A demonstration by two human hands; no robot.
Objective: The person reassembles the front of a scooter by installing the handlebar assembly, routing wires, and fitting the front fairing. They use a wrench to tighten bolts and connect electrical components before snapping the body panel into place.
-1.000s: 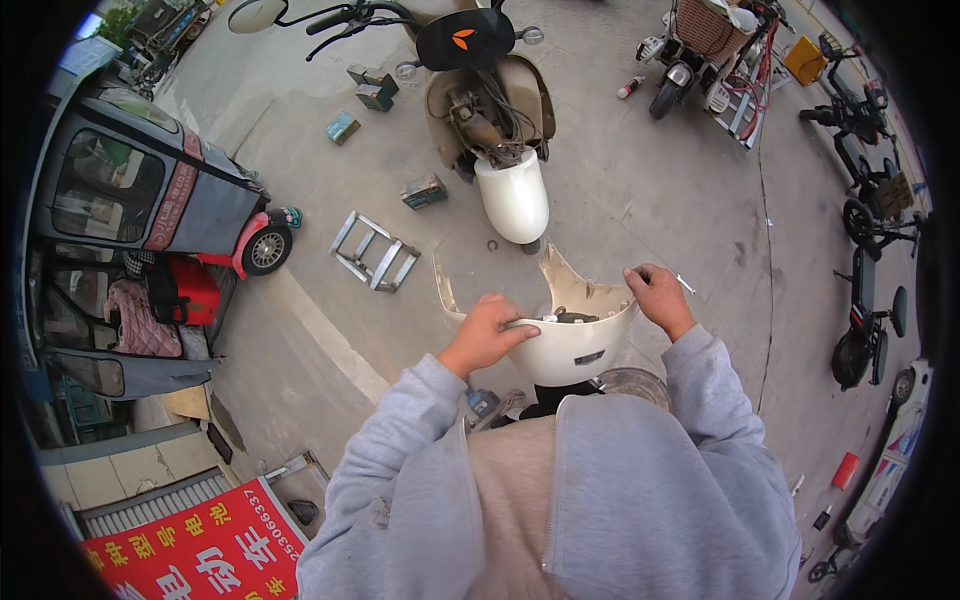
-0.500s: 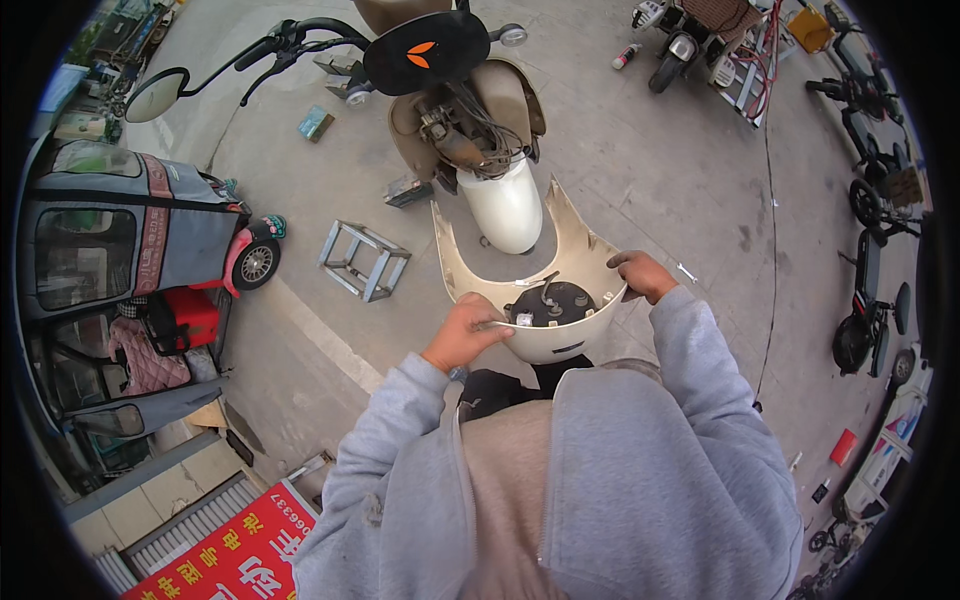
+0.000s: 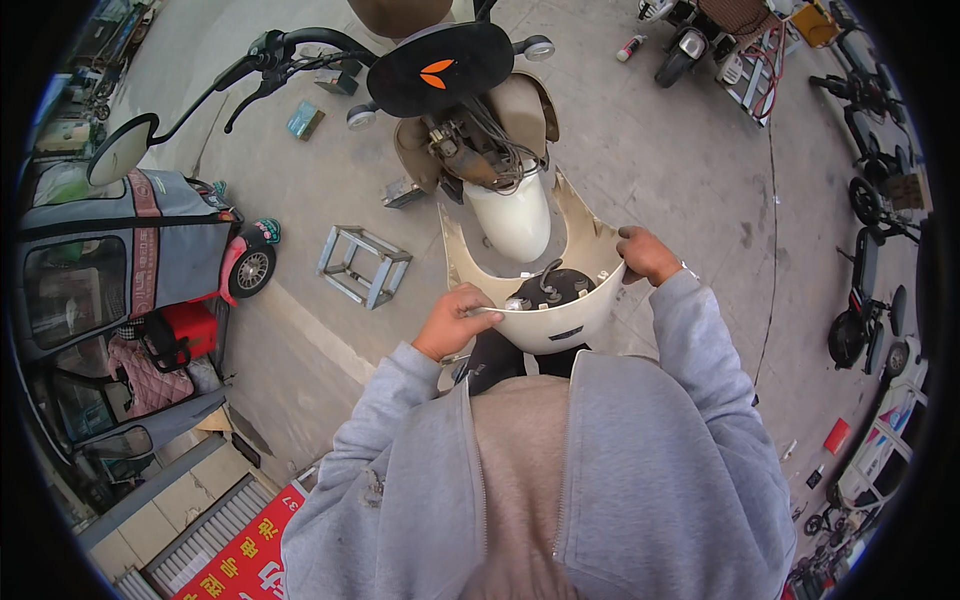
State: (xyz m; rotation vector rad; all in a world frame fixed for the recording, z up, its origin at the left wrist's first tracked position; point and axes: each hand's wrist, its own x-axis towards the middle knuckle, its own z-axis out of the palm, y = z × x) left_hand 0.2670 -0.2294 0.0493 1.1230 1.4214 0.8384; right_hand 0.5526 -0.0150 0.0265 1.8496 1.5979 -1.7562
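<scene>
Between both hands I hold a cream-white scooter front panel, U-shaped, with two long prongs pointing away from me. My left hand pinches its left edge, thumb on top. My right hand grips its right edge, fingers curled around the rim. Inside the panel sits a round black headlight housing with a cable on it. Just beyond stands the electric scooter, its front opened up with bundled wires exposed above a white front fender. The prongs reach either side of the fender.
A grey metal stool frame stands on the pavement to the left, near a small box. A teal box lies farther off. A covered three-wheeler is at far left; several parked scooters line the right.
I have come closer to the scooter with the panel. The panel tilts more upright, and its prongs now sit nearer the fender's sides. Both hands keep their grip.
</scene>
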